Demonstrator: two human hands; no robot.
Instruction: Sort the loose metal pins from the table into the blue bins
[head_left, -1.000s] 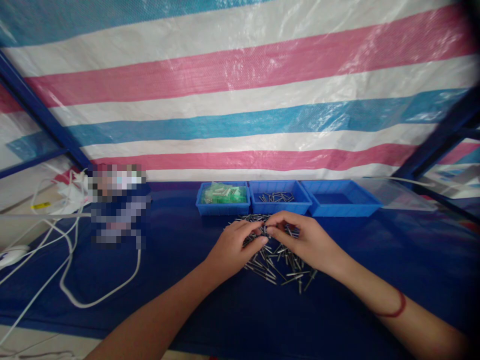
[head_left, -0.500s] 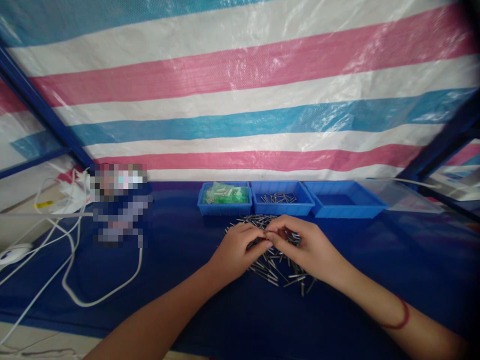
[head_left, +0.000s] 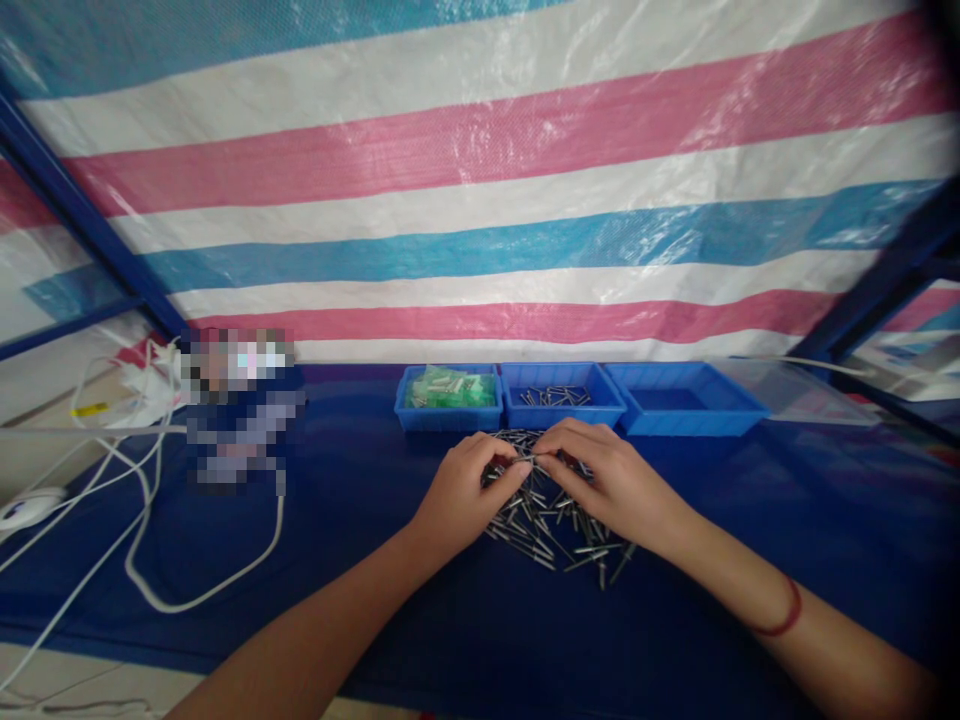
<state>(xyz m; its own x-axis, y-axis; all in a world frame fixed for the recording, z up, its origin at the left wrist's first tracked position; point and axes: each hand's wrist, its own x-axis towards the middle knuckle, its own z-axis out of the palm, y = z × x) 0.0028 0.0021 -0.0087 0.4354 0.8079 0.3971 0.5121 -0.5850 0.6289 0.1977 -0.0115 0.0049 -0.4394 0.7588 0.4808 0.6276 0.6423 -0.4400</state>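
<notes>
A loose pile of small metal pins (head_left: 555, 525) lies on the blue table cover. Both hands hover over the pile, fingertips meeting above it. My left hand (head_left: 465, 490) pinches one end of a thin metal pin with thumb and forefinger, its other fingers curled. My right hand (head_left: 604, 480) pinches the same spot from the right, fingers bent. Just behind the hands stand three blue trays: the left tray (head_left: 447, 413) holds green pieces, the middle tray (head_left: 562, 411) holds several metal pins, the right tray (head_left: 686, 413) shows nothing inside.
White cables (head_left: 150, 520) loop across the table's left side beside a blurred-out object (head_left: 240, 410). A white device (head_left: 26, 507) lies at the far left. A striped tarpaulin (head_left: 480, 200) closes off the back. A clear plastic lid (head_left: 795, 395) sits right of the trays.
Both hands lifted slightly and drew a little farther from me, still pinched together over the pile. The pins and trays stay where they were.
</notes>
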